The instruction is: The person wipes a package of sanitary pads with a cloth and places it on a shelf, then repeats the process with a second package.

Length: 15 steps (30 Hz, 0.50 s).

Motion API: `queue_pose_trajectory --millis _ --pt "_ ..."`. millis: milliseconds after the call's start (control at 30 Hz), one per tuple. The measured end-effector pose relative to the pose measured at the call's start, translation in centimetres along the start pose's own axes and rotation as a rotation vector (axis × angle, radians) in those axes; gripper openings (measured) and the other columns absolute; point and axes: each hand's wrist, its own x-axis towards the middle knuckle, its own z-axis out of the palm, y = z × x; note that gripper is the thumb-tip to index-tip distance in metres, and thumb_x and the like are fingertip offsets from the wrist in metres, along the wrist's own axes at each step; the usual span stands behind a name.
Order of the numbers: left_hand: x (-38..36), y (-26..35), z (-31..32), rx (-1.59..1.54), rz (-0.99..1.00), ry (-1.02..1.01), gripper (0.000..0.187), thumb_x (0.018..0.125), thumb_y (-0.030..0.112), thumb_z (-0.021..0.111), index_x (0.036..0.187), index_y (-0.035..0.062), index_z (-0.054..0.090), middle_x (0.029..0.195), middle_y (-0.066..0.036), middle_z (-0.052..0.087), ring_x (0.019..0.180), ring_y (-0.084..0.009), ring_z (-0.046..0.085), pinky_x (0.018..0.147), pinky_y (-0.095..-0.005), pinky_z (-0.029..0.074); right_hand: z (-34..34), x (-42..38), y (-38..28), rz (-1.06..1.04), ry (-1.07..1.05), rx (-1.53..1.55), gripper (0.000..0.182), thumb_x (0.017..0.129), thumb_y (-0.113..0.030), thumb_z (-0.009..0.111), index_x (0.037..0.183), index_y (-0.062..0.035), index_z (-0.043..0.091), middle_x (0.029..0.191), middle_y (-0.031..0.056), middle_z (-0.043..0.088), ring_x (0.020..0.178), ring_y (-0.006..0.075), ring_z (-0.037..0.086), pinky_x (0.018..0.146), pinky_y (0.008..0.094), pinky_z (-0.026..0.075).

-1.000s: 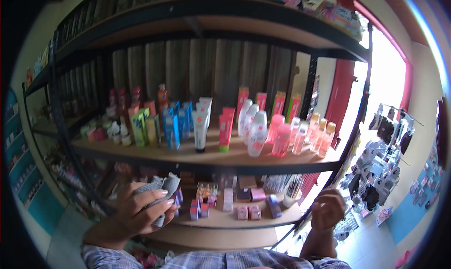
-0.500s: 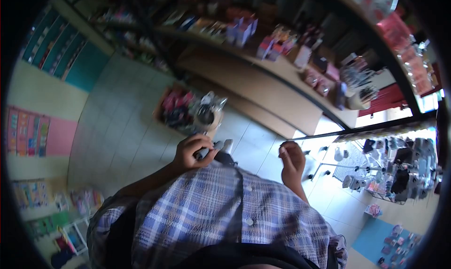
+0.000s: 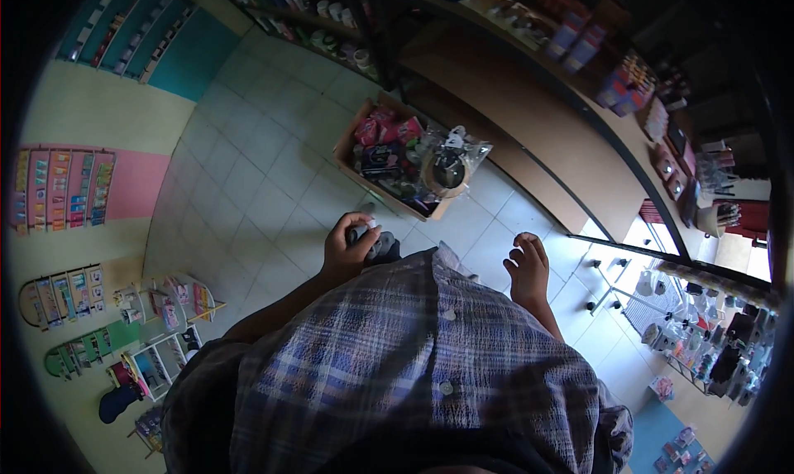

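My left hand (image 3: 347, 249) is closed around a small grey item with a white end (image 3: 372, 223); its exact kind is too blurred to make out. Off to the right, my right hand (image 3: 529, 269) hangs with loosely curled fingers apart and nothing visible in them. On the tiled floor ahead lies an open cardboard box (image 3: 347, 165), apart from both hands. Pink packets (image 3: 387, 126), dark packages and a clear plastic-wrapped item (image 3: 449, 169) fill it.
A long wooden shelf unit (image 3: 529, 147) with boxed goods on top runs along the right. Pink and teal wall panels with small goods line the left. A wheeled metal rack (image 3: 608, 288) and hanging goods (image 3: 728, 342) stand far right. Lower left is a white rack (image 3: 157, 362).
The view has shifted, so the box and shelves appear farther right. My right hand's fingers have spread from a near pinch. The left hand still holds the grey item.
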Motion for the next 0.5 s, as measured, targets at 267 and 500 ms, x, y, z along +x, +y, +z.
queue_pose_trajectory --millis 267,500 --pt "19.6 -11.8 -14.8 0.161 -0.187 -0.312 0.028 0.078 0.019 0.083 0.095 0.0046 0.065 0.085 -0.003 0.065 0.074 -0.0100 0.060 0.070 -0.0263 0.049 19.0 11.3 13.3 0.113 0.161 -0.134 0.014 0.092 -0.024 0.065 0.101 -0.0134 0.063 0.091 0.0000 0.057 0.077 0.0119 0.052 0.065 0.0282 0.041" --pt "31.1 -24.1 -14.2 0.347 -0.452 -0.484 0.031 0.075 0.017 0.084 0.099 0.0067 0.067 0.093 -0.005 0.069 0.084 -0.0150 0.065 0.076 -0.0292 0.051 22.0 23.6 24.2 0.217 0.082 -0.485 0.032 0.090 -0.036 0.065 0.109 -0.0098 0.066 0.095 0.0013 0.066 0.083 0.0161 0.058 0.068 0.0315 0.046"
